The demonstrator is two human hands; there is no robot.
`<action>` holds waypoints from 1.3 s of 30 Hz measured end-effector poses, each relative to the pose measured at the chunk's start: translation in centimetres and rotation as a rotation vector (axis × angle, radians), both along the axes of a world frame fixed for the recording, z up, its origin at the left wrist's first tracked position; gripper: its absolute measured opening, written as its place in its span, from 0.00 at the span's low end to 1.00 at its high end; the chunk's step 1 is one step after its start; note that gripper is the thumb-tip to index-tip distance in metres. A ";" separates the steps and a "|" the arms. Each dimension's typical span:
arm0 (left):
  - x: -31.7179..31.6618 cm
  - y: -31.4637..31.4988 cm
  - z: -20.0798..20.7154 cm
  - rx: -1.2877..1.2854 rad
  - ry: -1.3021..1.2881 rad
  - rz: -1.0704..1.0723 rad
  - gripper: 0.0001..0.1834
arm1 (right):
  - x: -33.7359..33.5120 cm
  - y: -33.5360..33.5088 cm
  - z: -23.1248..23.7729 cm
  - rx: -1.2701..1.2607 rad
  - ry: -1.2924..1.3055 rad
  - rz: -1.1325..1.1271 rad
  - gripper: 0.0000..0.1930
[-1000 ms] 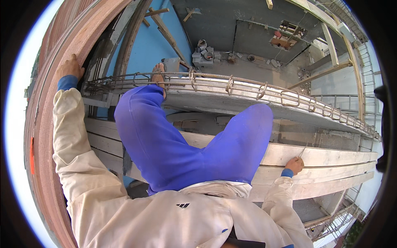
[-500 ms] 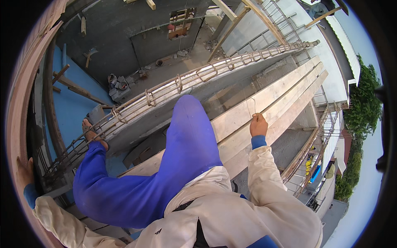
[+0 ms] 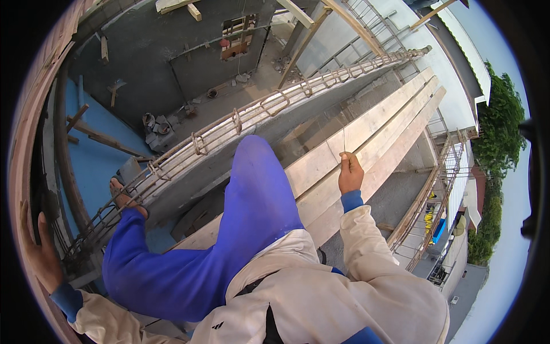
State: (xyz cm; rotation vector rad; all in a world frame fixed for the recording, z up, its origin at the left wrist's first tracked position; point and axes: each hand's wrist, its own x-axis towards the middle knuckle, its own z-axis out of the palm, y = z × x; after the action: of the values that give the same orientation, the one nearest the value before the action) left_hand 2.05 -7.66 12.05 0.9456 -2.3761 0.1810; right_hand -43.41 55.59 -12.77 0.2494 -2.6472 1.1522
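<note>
My right hand (image 3: 350,173) is closed in a pinch on a thin, bent wire (image 3: 344,139) that sticks up past the fingertips. It is over the light wooden planks (image 3: 395,129), which lie side by side and run away to the upper right. At the far left, my left hand (image 3: 44,258) has its fingers apart and holds nothing. It lies beside a long reddish-brown beam (image 3: 18,172); whether the palm touches the beam I cannot tell. My blue-trousered leg (image 3: 260,195) covers part of the planks.
A rebar cage (image 3: 275,106) with tie loops tops the concrete wall across the middle; my foot (image 3: 123,195) is against its near left end. Far below lies a floor with buckets (image 3: 150,120) and rubble. More rebar (image 3: 447,172) stands to the right of the planks.
My left hand has shifted inward along the beam, and its fingers have spread. My right hand has turned and moved slightly left and up with the wire. The whole view has tilted a little.
</note>
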 end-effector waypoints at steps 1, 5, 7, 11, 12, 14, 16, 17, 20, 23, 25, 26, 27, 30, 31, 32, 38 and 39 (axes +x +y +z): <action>-3.3 4.7 -0.7 0.123 -0.005 -0.132 0.28 | 0.3 -1.8 1.5 -0.068 -0.101 0.090 0.14; -17.8 20.3 -4.2 0.334 -0.147 -0.467 0.39 | 2.4 -10.1 8.7 -0.204 -0.406 0.687 0.14; -22.3 23.5 -4.8 0.290 -0.298 -0.546 0.44 | 3.5 -12.5 12.1 -0.255 -0.563 1.016 0.13; -21.9 24.3 -3.9 0.682 -0.343 -0.648 0.15 | 3.2 -14.1 15.5 -0.266 -0.584 1.174 0.14; -20.8 24.0 -3.5 0.942 -0.370 -0.561 0.08 | 2.8 -14.0 15.5 -0.266 -0.560 1.203 0.14; -19.0 23.3 -3.2 0.871 -0.293 -0.670 0.06 | 2.0 -13.5 14.9 -0.213 -0.641 1.230 0.14; -17.9 22.8 -3.5 0.843 -0.305 -0.697 0.04 | 2.0 -13.0 13.7 -0.154 -0.716 1.295 0.15; -17.5 22.5 -3.7 0.825 -0.333 -0.689 0.03 | 2.4 -13.0 13.2 -0.101 -0.686 1.289 0.15; -16.9 21.4 -3.6 0.756 -0.459 -0.726 0.02 | 4.4 -13.5 12.5 0.066 -0.672 1.272 0.15; -16.7 20.0 -2.9 0.719 -0.599 -0.787 0.03 | 5.9 -14.0 13.1 0.251 -1.155 1.551 0.14; -16.6 19.4 -2.9 0.820 -0.608 -0.827 0.03 | 6.4 -14.3 13.7 0.284 -1.077 1.551 0.13; -16.6 19.2 -3.2 0.934 -0.562 -0.823 0.03 | 6.0 -14.6 13.8 0.328 -1.043 1.517 0.13; -16.4 19.0 -3.7 0.973 -0.585 -0.792 0.04 | 6.2 -15.3 13.7 0.398 -1.023 1.510 0.14; -16.5 18.9 -7.3 0.954 -0.604 -0.769 0.10 | 8.3 -18.8 12.7 0.396 -0.243 1.502 0.16; -16.6 19.1 -8.6 0.978 -0.628 -0.701 0.10 | 9.9 -20.6 12.2 0.236 -0.083 1.462 0.17; -16.5 18.7 -9.5 0.972 -0.601 -0.733 0.10 | 11.9 -22.4 11.5 0.212 -0.145 1.444 0.17; -12.7 12.4 -11.1 1.335 -0.747 -0.423 0.13 | 18.4 -31.2 6.9 0.075 -0.639 1.306 0.12; -12.5 11.9 -12.1 1.319 -0.781 -0.426 0.14 | 19.2 -31.9 5.7 0.020 -0.669 1.304 0.12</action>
State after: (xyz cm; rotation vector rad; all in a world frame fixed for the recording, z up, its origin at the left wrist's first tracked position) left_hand -10.41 4.22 -0.04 0.8823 -3.2855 -1.6211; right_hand -24.18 23.72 -7.06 2.1424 -2.9384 1.6985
